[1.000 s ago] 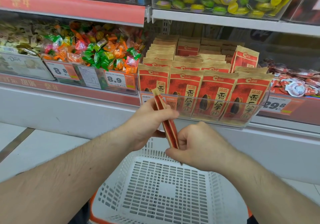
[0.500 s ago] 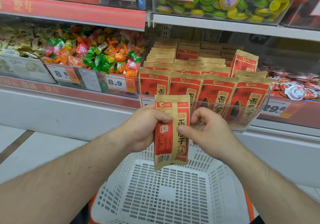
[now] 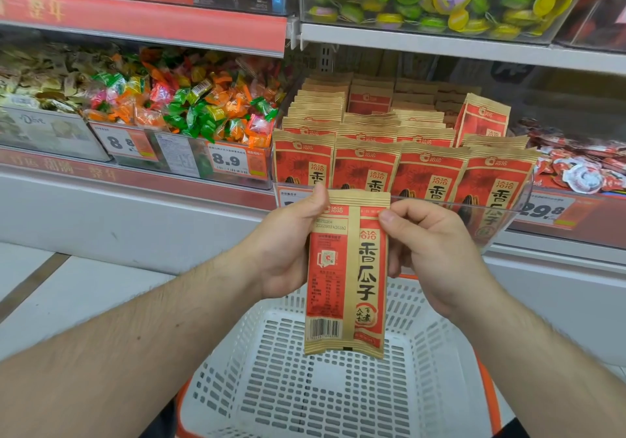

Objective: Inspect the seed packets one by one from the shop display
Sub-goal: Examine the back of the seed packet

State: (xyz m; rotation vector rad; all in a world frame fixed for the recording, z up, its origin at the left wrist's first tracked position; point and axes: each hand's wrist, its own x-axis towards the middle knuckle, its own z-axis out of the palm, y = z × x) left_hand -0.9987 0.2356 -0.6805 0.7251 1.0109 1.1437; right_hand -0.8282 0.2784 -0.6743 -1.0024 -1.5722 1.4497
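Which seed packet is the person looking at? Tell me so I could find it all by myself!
Find the white basket at the bottom. Just above it, the left hand and right hand hold one red and tan seed packet upright between them. The display packets stand in the clear bin and show their fronts, but this one shows its back with a barcode.

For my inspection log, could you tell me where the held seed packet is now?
Centre of the head view: the seed packet hangs upright between left hand and right hand, above the white basket.
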